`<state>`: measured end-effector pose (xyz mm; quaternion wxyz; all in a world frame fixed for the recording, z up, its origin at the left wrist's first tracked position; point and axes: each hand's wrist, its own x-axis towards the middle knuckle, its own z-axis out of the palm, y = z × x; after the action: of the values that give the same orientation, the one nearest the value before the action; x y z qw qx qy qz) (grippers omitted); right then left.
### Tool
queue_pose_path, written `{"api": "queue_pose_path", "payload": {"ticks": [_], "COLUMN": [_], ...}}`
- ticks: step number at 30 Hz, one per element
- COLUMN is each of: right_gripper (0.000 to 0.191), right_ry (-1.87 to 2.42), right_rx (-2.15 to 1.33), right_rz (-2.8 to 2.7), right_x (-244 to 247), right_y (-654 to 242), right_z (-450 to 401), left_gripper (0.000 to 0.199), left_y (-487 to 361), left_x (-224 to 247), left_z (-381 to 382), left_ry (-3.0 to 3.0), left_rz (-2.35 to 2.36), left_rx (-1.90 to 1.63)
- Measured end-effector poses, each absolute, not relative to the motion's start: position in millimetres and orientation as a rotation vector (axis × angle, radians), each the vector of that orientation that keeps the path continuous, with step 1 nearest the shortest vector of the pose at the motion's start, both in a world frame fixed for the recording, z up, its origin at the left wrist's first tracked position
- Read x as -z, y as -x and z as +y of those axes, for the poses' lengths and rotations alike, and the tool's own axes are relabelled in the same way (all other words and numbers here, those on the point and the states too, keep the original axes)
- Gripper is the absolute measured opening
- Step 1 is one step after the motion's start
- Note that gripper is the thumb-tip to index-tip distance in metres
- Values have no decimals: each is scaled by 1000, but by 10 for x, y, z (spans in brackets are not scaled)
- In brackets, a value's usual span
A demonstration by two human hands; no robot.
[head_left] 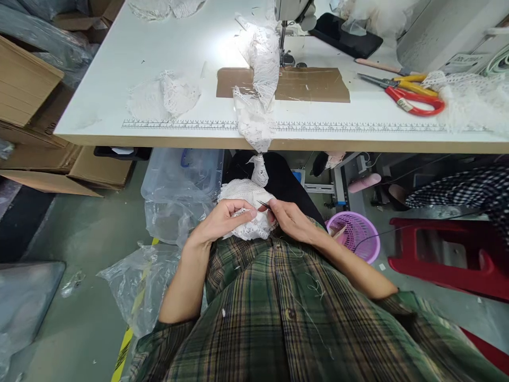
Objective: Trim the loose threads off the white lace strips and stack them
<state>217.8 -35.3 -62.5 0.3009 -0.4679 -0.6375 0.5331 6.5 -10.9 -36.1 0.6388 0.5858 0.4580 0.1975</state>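
Note:
White lace fabric (pixel 250 229) lies bunched in my lap, and a strip of it runs up over the table edge to the sewing machine (pixel 296 11). On the left side of the lace, my left hand (pixel 225 220) pinches it between thumb and fingers. My right hand (pixel 292 218) is closed around a small dark pointed tool (pixel 263 203), whose tip points left over the lace. The two hands are a short gap apart. Whether my right fingers also grip lace is hidden.
Scissors (pixel 413 98) and a black tray (pixel 345 36) lie on the white table (pixel 178 48). Cardboard boxes (pixel 32 90) stand at left. Plastic bins (pixel 181 180), a purple basket (pixel 360 233) and a red stool (pixel 449 254) are below.

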Motion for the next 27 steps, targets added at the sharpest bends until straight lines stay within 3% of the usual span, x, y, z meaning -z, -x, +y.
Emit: {"api": "queue_pose_path", "payload": {"ticks": [9, 15, 20, 27], "right_gripper": [41, 43, 37, 28], "right_ry": [1235, 1266, 1377, 1189], "right_rx": [-1221, -1272, -896, -874], "right_rz": [-1964, -1678, -1311, -1354], "right_x": [651, 790, 975, 1049], "right_y": [-2092, -2125, -2171, -2036], "right_z": [-310, -263, 65, 576], "left_gripper": [33, 32, 31, 28], "left_y": [-40, -31, -4, 117], "left_x": [388, 446, 390, 231], "left_z": [-94, -62, -26, 78], "left_ry": [-1361, -1385, -1456, -1628], "left_rz": [1037, 1016, 1058, 1144], "left_rx": [-395, -435, -470, -533]}}
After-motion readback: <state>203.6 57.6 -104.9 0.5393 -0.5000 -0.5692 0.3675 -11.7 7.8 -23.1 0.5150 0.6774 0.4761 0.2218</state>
